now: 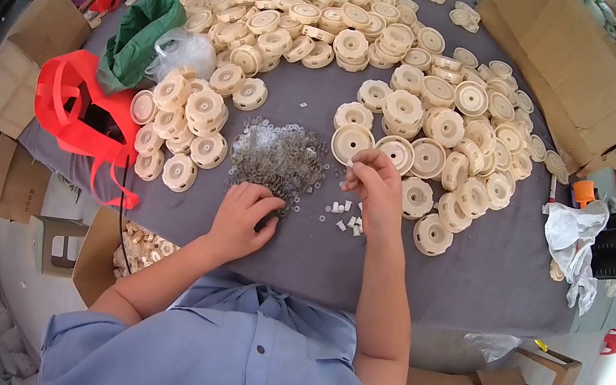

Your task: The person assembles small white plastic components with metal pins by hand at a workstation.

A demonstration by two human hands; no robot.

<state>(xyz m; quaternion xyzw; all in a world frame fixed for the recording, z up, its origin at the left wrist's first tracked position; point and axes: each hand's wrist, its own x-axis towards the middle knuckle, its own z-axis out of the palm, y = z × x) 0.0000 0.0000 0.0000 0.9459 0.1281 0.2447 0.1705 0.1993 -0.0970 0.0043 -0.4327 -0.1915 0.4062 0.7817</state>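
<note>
My left hand [242, 218] rests at the near edge of a heap of small clear and dark washers [280, 163]. Its fingers are curled together, and anything between the fingertips is hidden. With thumb and forefinger closed, my right hand [374, 190] pinches a small white piece, mostly covered by the fingertips. That hand is just beside a round cream plastic wheel [349, 153] lying flat with a hole at its centre. Several short white plastic bushings [352, 224] lie loose on the table between my hands.
Stacked cream wheels [303, 12] cover the far side of the grey-covered table [468, 296], with more stacks at left [188, 115] and right [481, 151]. A red bag [67, 97] and green bag [139, 40] sit at left. Cardboard [571, 80] stands at far right.
</note>
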